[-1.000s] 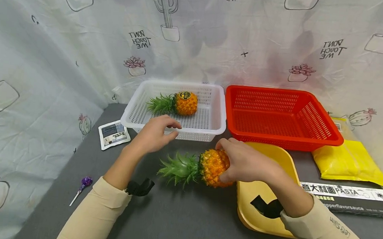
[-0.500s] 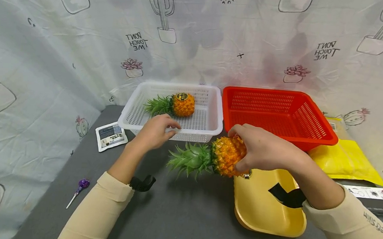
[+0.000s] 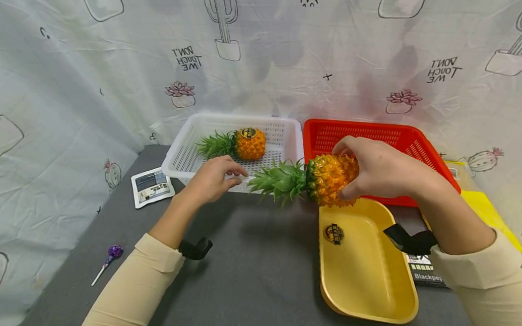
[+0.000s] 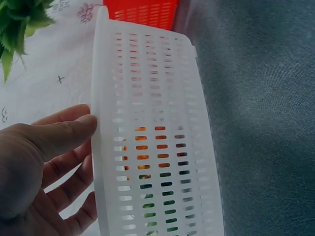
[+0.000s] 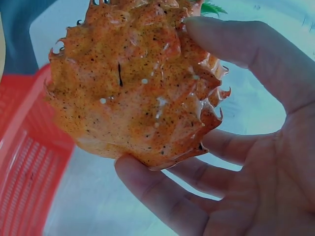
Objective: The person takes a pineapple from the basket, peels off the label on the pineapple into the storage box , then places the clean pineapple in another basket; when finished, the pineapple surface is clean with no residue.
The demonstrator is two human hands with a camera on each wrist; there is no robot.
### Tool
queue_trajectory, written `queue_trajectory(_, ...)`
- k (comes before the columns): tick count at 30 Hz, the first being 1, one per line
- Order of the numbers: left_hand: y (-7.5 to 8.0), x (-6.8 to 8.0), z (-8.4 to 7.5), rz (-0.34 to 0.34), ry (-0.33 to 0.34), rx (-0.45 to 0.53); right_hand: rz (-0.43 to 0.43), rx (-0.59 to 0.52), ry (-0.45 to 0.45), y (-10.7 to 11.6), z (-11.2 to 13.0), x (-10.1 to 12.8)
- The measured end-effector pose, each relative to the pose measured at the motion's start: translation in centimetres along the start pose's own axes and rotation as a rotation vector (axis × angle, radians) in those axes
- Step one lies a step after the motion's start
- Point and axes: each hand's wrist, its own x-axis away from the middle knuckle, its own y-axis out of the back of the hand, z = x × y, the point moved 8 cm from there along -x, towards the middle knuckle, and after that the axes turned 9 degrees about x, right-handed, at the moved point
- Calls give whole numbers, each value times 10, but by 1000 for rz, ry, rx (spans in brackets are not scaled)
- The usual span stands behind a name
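Two hands work here: the right hand grips a pineapple in the air above the yellow tray, while the left hand pinches the white basket rim.

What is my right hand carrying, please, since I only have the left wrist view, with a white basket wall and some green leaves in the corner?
Observer: Your right hand grips a pineapple by its orange body, with the leaves pointing toward the white basket.
Operator: Thank you. Is the pineapple resting on anything?
Observer: No, it is held in the air, between the red basket and the yellow tray.
Operator: Does the white basket already hold something?
Observer: Yes, a second pineapple lies on its side inside it.
Operator: And where does my left hand sit on that basket?
Observer: Your left hand holds the near rim, thumb on the outer wall.
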Motion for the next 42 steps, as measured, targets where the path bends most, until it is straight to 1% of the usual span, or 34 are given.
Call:
queue_trajectory(6,-1,-1,-1,-14,-1,-5,7,9,-68,11,-25,-7)
queue_trajectory(10,-3,-2,2,-7,17,9,-11,7,-79,15,-40,-13)
queue_trajectory(13,-4,-3,5,1,39,30,-23,-16,-82,14,-51,-17)
queue_trajectory(18,-3,-3,5,5,51,25,-13,-61,-86,12,-70,-24)
queue_trajectory(22,-4,-6,4,19,70,18,3,-58,-83,12,-85,-29)
queue_trajectory(27,-7,-7,2,46,95,11,19,-70,-112,12,-106,-34)
queue_trajectory(30,-7,-5,3,43,104,4,22,-75,-119,10,-116,-37)
queue_trajectory(34,-6,-4,3,30,99,-5,13,-90,-123,8,-131,-42)
queue_trajectory(36,-5,-4,2,25,93,-5,6,-87,-126,7,-139,-44)
queue_trajectory(42,-2,-3,0,21,88,-2,0,-28,-138,6,-159,-54)
